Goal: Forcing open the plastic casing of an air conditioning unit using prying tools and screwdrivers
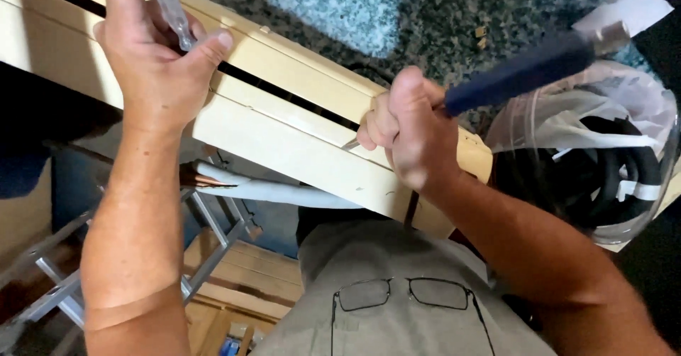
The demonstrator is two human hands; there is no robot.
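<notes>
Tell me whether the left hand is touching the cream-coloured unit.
Touching. The head view shows the left hand pressed on the cream-coloured unit, thumb lying across its top edge while gripping a clear-handled tool.

Warm, fairly bright light falls on the cream casing (284,125) and on both forearms, leaving soft highlights along the left hand (152,65) and right hand (408,125). A deep shadow fills the far left under the casing, and the right edge by the clear plastic bag (603,150) is dark too. The blue handle (521,72) is smeared by motion blur. The glasses (404,296) near the bottom look sharp. Lines bend slightly towards the edges
</notes>
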